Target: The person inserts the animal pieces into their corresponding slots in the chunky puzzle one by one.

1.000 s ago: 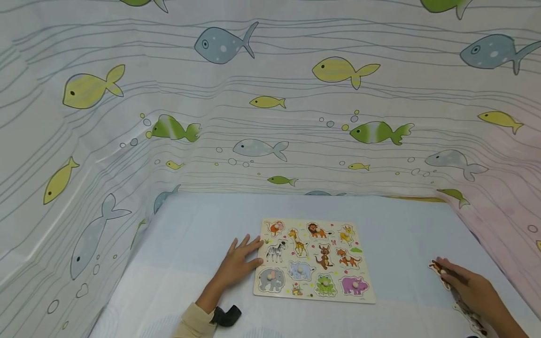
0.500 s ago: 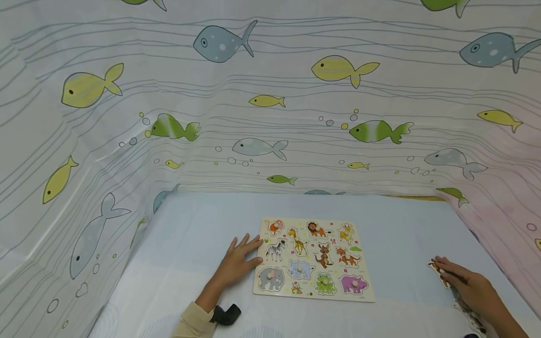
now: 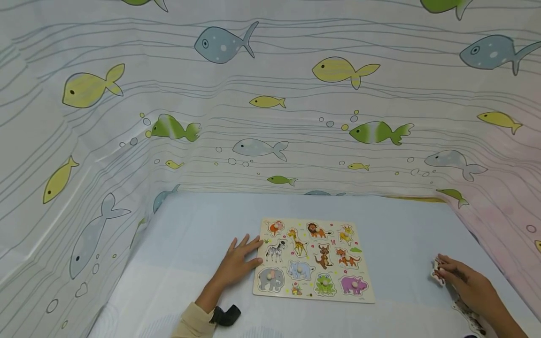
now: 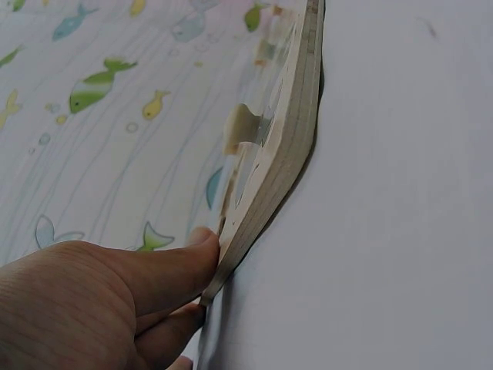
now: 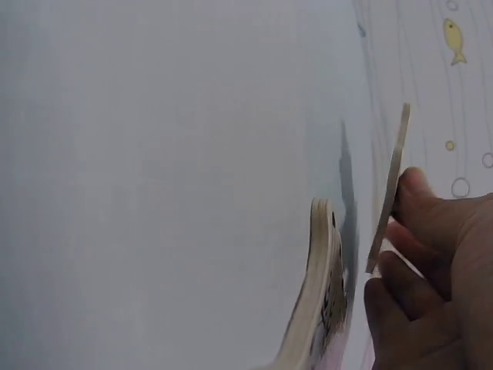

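Observation:
A wooden peg puzzle board (image 3: 334, 299) with several animal pictures lies flat on the table. My left hand (image 3: 236, 265) rests at its left edge, fingers spread. In the left wrist view the thumb (image 4: 181, 270) touches the board's edge (image 4: 269, 177). Far to the right, my right hand (image 3: 475, 286) pinches a small brown and white puzzle piece (image 3: 437, 274) by its back or knob. The right wrist view shows that piece (image 5: 389, 185) edge-on, above the table; its picture is hidden there. Below the hand lie other puzzle pieces (image 3: 469, 317), partly covered by it.
Peg knobs show on several animals, among them the elephant (image 3: 270, 279), frog (image 3: 325, 284) and hippo (image 3: 354, 285). A black strap end (image 3: 226, 315) sits by the left wrist. A fish-patterned curtain (image 3: 270, 117) stands behind and beside the table (image 3: 203, 225).
The piece in my right hand has been turned, with the fingers shifting slightly around it. My left hand and the board have stayed in place.

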`<state>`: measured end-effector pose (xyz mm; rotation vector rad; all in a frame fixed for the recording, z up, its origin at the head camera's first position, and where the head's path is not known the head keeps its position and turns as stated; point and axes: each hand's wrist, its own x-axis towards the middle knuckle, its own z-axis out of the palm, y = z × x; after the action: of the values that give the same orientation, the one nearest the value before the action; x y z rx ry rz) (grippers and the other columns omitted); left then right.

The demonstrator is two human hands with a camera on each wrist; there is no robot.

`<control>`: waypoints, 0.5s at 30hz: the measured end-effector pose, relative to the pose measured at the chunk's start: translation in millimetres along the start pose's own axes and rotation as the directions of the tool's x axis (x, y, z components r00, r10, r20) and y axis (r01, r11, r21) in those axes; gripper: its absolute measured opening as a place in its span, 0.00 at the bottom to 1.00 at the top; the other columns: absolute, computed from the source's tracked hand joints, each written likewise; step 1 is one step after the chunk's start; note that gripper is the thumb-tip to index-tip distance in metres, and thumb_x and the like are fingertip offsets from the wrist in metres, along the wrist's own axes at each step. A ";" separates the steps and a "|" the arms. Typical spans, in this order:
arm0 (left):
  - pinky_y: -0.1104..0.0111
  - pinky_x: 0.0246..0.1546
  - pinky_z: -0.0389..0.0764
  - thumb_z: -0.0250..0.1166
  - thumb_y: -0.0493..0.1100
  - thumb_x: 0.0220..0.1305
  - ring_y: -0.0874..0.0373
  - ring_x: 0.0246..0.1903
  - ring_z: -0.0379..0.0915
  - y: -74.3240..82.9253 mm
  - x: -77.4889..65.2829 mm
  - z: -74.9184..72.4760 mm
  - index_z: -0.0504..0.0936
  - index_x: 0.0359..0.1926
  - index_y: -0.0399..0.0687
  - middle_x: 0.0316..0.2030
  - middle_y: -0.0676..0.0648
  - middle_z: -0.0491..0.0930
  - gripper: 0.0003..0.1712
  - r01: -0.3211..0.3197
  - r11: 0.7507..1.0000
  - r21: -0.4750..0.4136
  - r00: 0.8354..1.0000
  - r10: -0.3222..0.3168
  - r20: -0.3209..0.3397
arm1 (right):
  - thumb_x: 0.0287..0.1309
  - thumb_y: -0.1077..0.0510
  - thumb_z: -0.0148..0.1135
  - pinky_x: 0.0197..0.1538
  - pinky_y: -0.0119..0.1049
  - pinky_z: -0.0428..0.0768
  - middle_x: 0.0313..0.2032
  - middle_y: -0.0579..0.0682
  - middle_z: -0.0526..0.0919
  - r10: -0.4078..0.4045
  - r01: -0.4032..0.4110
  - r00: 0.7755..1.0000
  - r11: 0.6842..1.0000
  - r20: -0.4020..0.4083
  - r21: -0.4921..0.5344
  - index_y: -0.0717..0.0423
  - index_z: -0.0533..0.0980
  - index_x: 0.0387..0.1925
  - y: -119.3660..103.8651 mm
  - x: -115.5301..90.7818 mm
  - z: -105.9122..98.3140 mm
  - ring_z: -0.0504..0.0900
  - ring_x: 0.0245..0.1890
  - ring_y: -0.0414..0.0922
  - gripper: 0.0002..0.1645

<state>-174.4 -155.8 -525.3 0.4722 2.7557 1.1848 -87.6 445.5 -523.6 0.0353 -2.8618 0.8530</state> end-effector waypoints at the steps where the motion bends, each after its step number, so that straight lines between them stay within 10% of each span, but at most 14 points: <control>1: 0.48 0.80 0.35 0.69 0.48 0.64 0.44 0.77 0.50 -0.1 -0.1 0.0 0.74 0.68 0.50 0.71 0.50 0.69 0.32 0.002 1.000 0.001 1.000 -0.002 0.002 | 0.68 0.48 0.62 0.39 0.02 0.64 0.51 0.06 0.59 0.003 -0.003 1.000 1.000 -0.007 0.011 0.55 0.79 0.43 -2.4 0.7 0.0 0.53 0.47 0.00 0.14; 15: 0.47 0.80 0.35 0.69 0.49 0.63 0.44 0.77 0.50 -2.4 1.4 0.7 0.74 0.68 0.50 0.71 0.50 0.68 0.33 0.003 1.000 0.010 1.000 -0.003 0.009 | 0.64 0.66 0.64 0.36 0.14 0.81 0.48 0.20 0.82 -0.125 0.151 0.983 0.970 -0.137 0.192 0.59 0.83 0.50 -37.4 8.5 4.5 0.79 0.44 0.15 0.13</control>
<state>-176.1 -156.4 -527.5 0.4736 2.7549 1.1650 -94.2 411.9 -505.7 0.1959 -2.6125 1.0716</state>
